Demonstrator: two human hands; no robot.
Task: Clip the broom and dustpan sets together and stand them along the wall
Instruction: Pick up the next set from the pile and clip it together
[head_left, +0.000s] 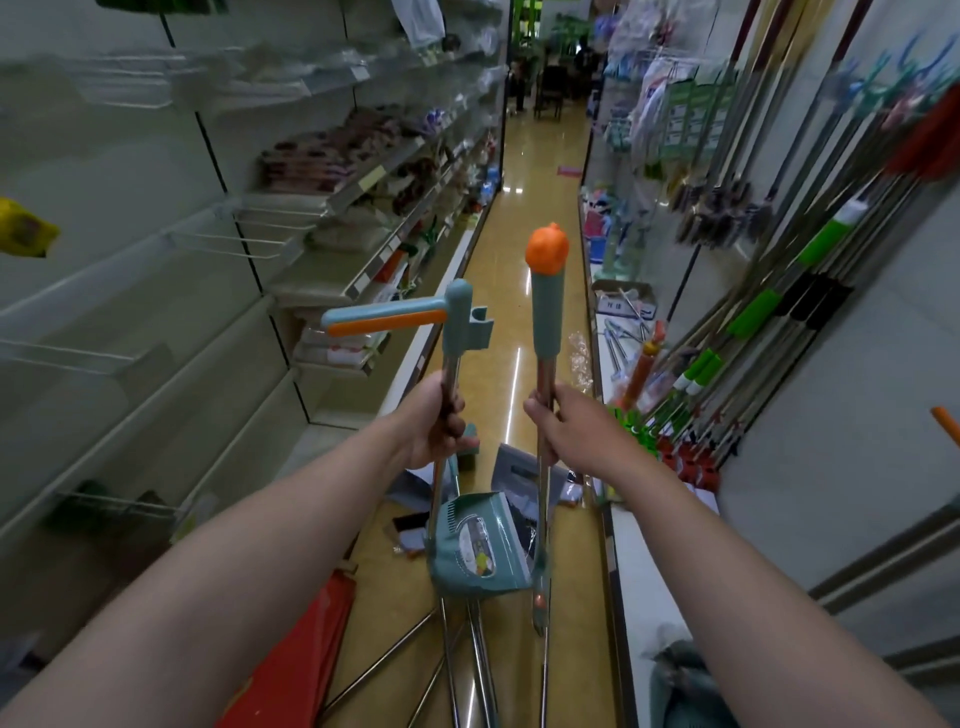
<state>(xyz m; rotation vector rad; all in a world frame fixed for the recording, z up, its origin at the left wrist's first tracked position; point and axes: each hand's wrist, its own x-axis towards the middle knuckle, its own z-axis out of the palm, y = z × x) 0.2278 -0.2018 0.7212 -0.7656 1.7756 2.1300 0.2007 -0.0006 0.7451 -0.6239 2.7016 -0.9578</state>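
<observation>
So the left hand (434, 426) is wrapped round the dustpan pole (451, 364), just under its teal-and-orange T-handle. The right hand (558, 423) is gripping the broom pole (545, 364) below the teal grip with the orange cap. Both poles are upright, side by side but apart, over the middle of the aisle floor (519, 312).

The clip (480, 327) on the dustpan pole has nothing in it, so I'd say this set isn't joined yet. The teal dustpan (478, 545) sits low between the two poles. More loose poles (415, 654) lie on the floor down by the feet, so it looks like other sets are waiting too.

The wall (857, 415) on the right has mops (769, 306) leaning on it, but I can't tell if any finished sets stand there. Plenty left to do, I reckon.
</observation>
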